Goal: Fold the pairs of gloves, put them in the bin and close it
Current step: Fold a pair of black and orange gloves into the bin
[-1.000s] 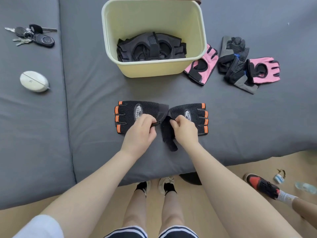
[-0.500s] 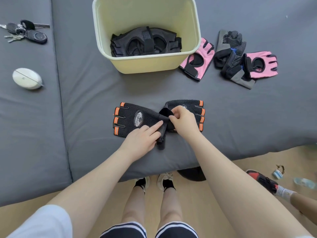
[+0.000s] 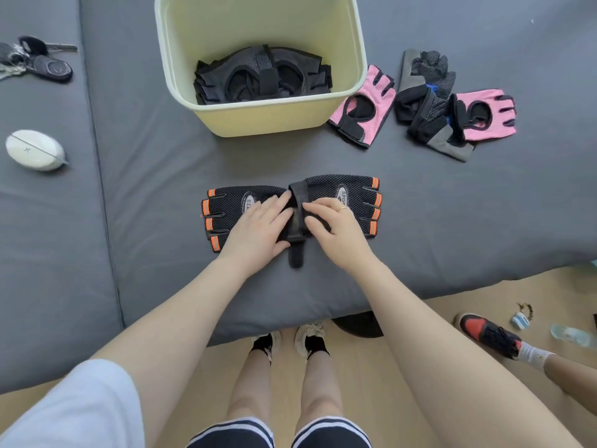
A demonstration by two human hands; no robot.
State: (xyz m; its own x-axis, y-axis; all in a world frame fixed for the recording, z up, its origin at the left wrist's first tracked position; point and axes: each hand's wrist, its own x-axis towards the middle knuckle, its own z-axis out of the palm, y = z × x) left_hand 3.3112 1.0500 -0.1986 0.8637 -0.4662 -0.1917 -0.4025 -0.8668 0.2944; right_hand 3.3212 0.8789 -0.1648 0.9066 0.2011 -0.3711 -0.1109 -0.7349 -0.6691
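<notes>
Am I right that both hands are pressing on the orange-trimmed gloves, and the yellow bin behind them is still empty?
Not quite. The head view shows the yellow bin already holds a folded pair of black gloves. The rest stands: the left hand and right hand both press on the orange-trimmed gloves in front of it.

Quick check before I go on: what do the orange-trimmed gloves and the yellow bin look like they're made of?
The orange-trimmed gloves look like black open-weave mesh fabric, matte, with orange strips that may be reflective at the finger ends; the wrist strap looks like a denser woven band. The yellow bin looks like moulded plastic: smooth walls, rounded rim, a soft sheen. Both hands press flat on the gloves.
</notes>
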